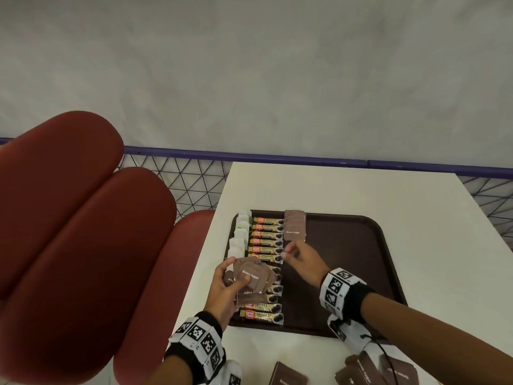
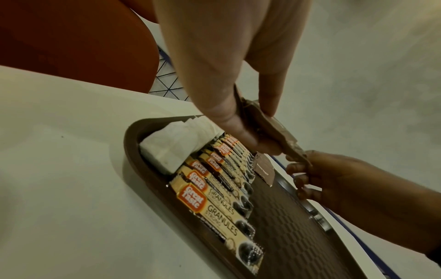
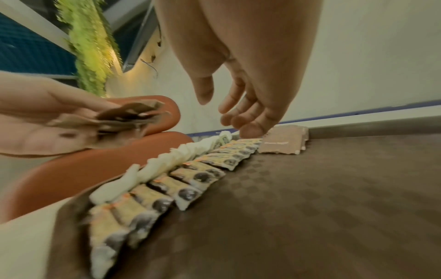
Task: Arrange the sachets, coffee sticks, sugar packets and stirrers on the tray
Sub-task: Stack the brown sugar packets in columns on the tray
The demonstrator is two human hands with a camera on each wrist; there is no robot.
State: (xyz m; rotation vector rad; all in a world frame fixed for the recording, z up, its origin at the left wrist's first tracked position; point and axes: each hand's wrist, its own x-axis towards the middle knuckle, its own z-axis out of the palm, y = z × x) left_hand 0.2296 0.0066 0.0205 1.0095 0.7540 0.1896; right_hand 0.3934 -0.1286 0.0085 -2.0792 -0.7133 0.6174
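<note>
Tray (image 1: 347,273), roughly eleven coffee sticks (image 1: 266,241), left hand (image 1: 226,294) grip on several sugar packets (image 1: 251,276)

Both arms are bare, no sleeves at all. Each wrist has a black wristband (image 1: 361,300) with a ring of white blocks printed with black square marker codes (image 1: 201,339). A thin black cable (image 1: 384,354) trails off the right one.
</note>
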